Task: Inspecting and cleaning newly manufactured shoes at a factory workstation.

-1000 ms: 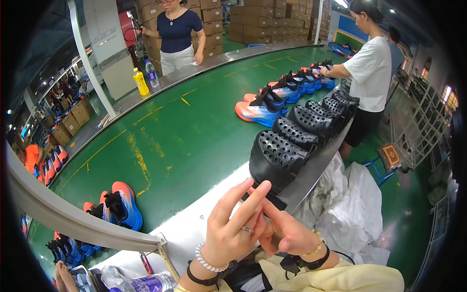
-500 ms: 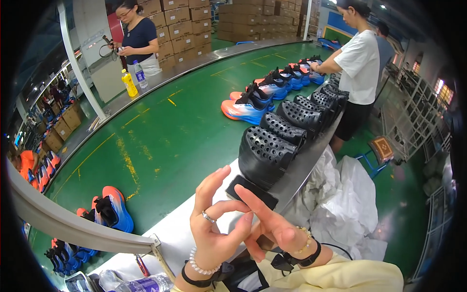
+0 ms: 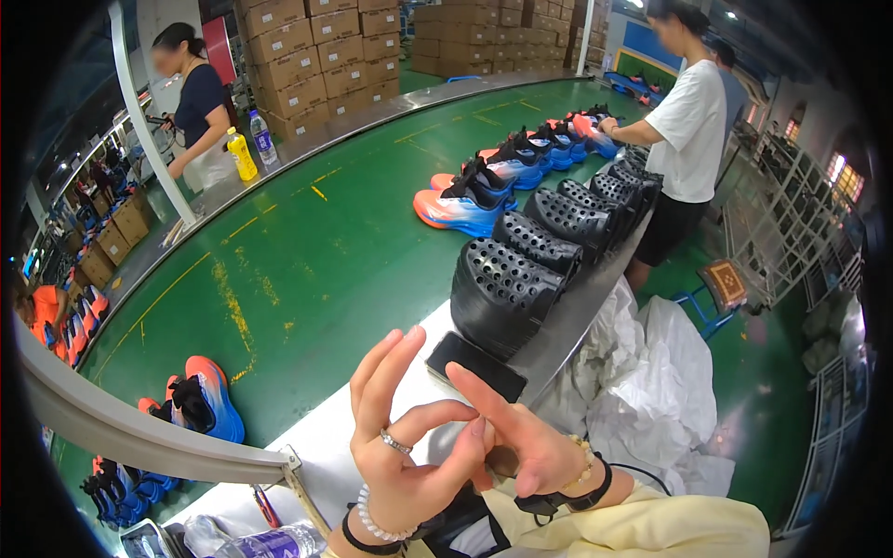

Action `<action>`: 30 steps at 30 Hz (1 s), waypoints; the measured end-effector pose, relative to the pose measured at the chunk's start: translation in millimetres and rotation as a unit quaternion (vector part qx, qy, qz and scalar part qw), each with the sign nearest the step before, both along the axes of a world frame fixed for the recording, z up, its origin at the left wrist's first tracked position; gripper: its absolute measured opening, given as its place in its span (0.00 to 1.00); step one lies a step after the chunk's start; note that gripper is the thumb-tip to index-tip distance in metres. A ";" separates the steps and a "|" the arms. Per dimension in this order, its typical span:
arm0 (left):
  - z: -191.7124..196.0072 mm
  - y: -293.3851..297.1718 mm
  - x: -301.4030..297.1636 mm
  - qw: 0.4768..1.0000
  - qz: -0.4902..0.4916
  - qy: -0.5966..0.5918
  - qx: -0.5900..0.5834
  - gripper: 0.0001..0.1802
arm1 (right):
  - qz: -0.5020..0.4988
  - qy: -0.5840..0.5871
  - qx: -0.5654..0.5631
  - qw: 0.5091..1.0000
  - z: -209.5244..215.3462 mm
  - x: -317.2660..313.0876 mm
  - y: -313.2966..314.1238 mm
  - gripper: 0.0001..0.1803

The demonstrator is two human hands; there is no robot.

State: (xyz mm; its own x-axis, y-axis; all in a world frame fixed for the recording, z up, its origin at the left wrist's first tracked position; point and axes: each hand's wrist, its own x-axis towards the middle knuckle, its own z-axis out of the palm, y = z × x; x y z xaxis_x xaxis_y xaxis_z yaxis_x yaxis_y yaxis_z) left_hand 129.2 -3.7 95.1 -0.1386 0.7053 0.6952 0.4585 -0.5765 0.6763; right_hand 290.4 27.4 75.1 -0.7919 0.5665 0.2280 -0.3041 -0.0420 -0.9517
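My left hand (image 3: 405, 446), with a ring and a bead bracelet, is raised in front of me, its fingers spread. Its thumb and one finger touch my right hand (image 3: 526, 442), which points its index finger up and left and wears a black wrist strap. Neither hand holds anything. Just beyond them a black phone (image 3: 476, 365) lies on the white table edge (image 3: 307, 437). Behind the phone stands a row of black perforated shoes (image 3: 507, 293).
A wide green conveyor belt (image 3: 307, 260) carries orange-and-blue sneakers (image 3: 460, 206), and another pair of sneakers (image 3: 200, 400) sits at near left. A person in a white shirt (image 3: 688, 130) and one in a dark top (image 3: 200, 102) work at the belt. White sheets (image 3: 651, 372) are piled on the right, and a metal bar (image 3: 139, 432) crosses at left.
My hands stay together but have shifted: the left fingers spread wider and the right index finger now points out. The view has swung slightly, so the phone shows more fully.
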 end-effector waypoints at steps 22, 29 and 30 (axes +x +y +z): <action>-34.2 27.8 8.7 0.908 -0.284 -0.289 -0.102 0.09 | -0.225 -0.140 0.425 0.866 -15.7 7.3 20.6 0.57; -38.0 36.6 16.0 0.822 -0.330 -0.430 -0.176 0.15 | -0.223 -0.089 0.418 0.876 -20.5 1.5 28.4 0.58; -38.0 38.1 15.6 0.821 -0.326 -0.431 -0.186 0.17 | -0.182 -0.088 0.370 0.907 -20.4 1.5 29.2 0.60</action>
